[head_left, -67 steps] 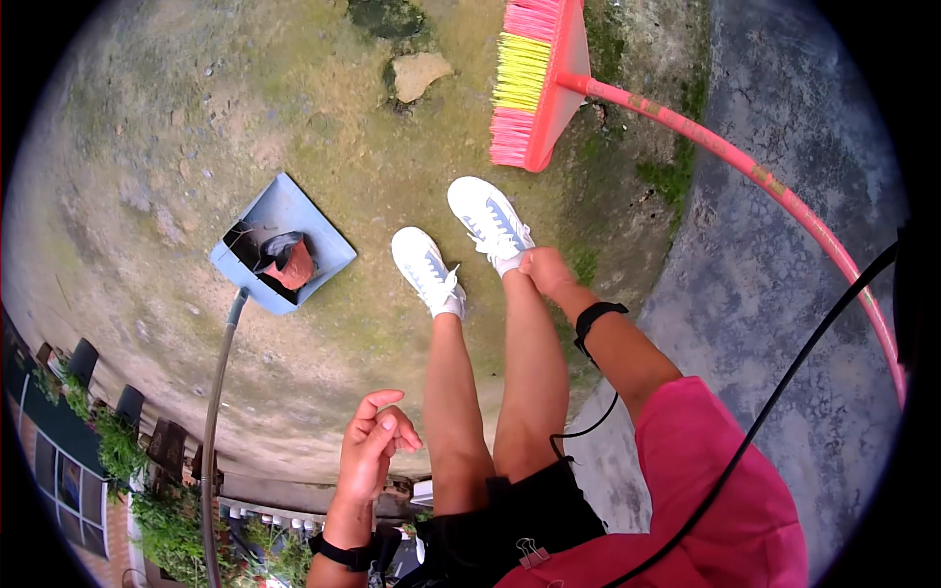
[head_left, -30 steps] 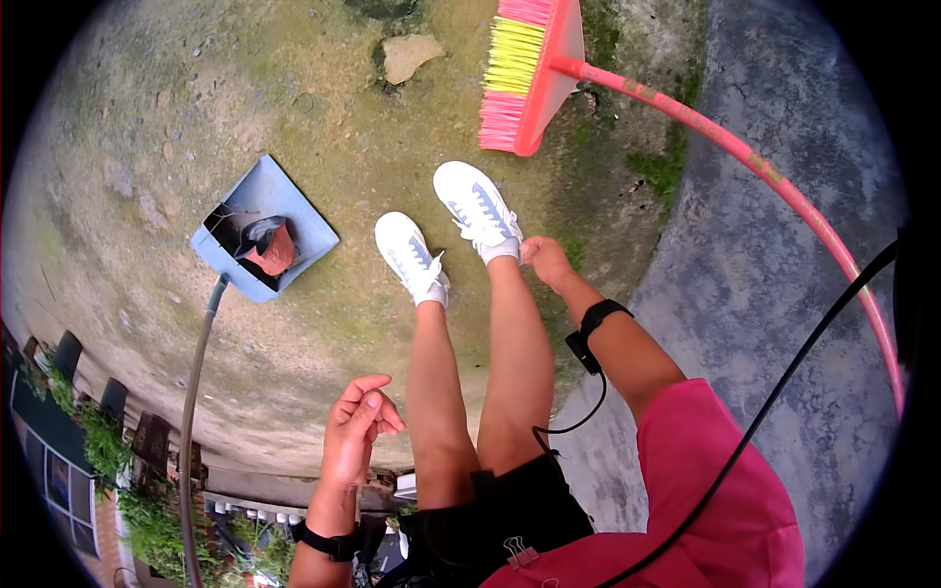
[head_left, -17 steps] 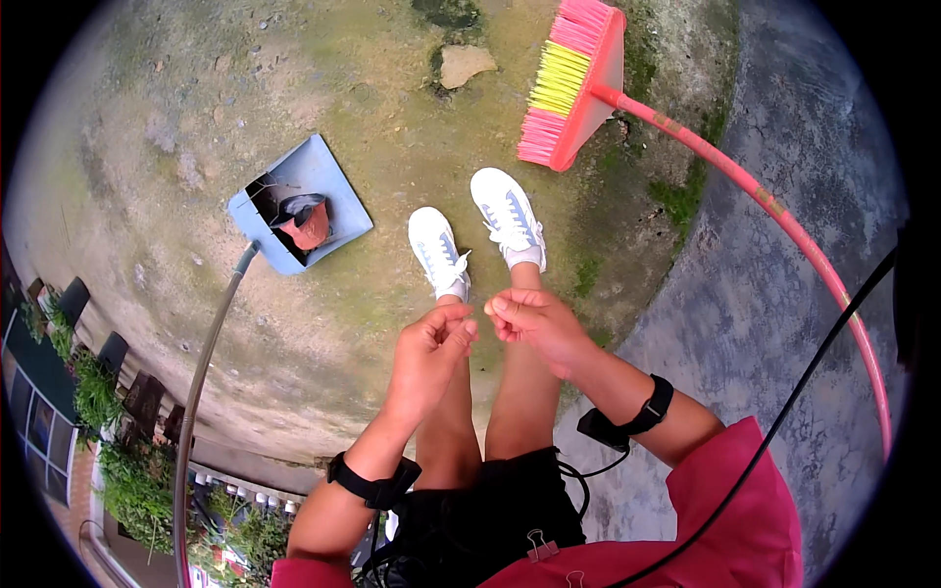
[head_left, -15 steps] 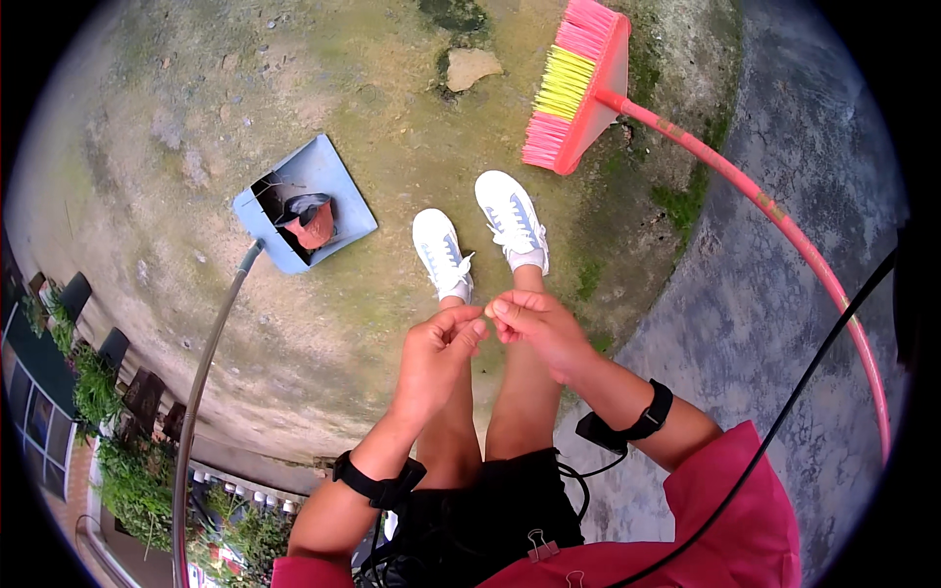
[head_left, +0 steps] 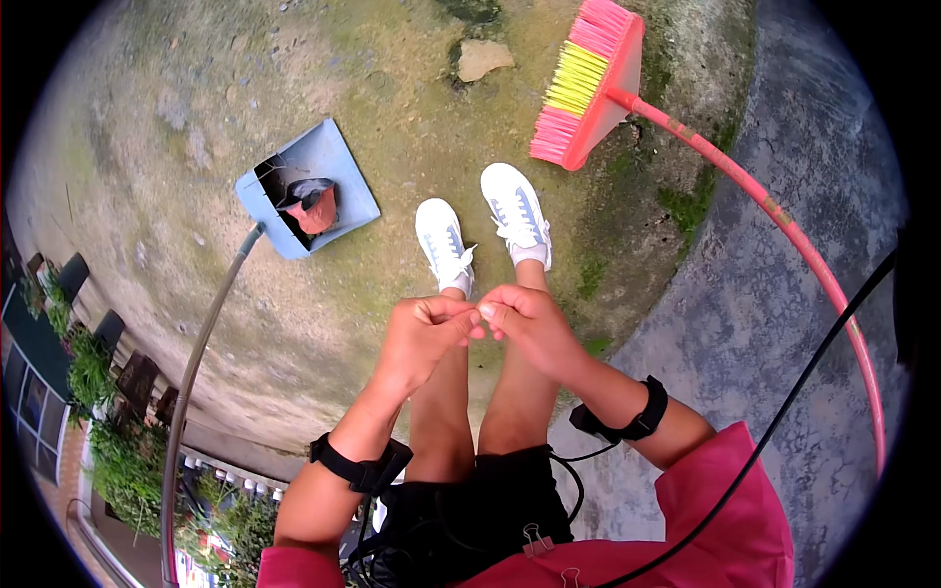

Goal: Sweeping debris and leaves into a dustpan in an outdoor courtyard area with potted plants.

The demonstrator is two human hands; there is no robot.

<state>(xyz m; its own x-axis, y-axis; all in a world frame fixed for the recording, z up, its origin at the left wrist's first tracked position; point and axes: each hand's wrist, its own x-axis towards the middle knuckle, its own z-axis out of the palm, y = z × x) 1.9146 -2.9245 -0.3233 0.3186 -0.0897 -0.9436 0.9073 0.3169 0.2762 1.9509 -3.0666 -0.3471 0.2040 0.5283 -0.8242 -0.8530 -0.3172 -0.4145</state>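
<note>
My left hand (head_left: pixel 421 338) and my right hand (head_left: pixel 526 328) meet in front of my legs, thumbs and fingers pinched together at the tips. Whatever lies between the fingertips, if anything, is too small to make out. A grey-blue long-handled dustpan (head_left: pixel 349 186) rests on the ground at the left, with a crumpled red-and-black piece (head_left: pixel 317 212) and thin twigs inside. At the upper right lies a broom (head_left: pixel 610 93) with pink and yellow bristles and a long red handle (head_left: pixel 750 186). Neither hand touches the broom or the dustpan.
My white shoes (head_left: pixel 446 240) stand on mossy, stained ground (head_left: pixel 333 323). Smooth grey concrete (head_left: pixel 725 323) curves along the right. A flat stone-like patch (head_left: pixel 485 60) shows farther ahead. Potted plants (head_left: pixel 127 461) line the lower left, and a black cable (head_left: pixel 784 402) crosses the right side.
Both hands remain pinched together at the fingertips; my left wrist and forearm have shifted slightly to the left. The dustpan and broom appear slightly shifted as the view moves.
</note>
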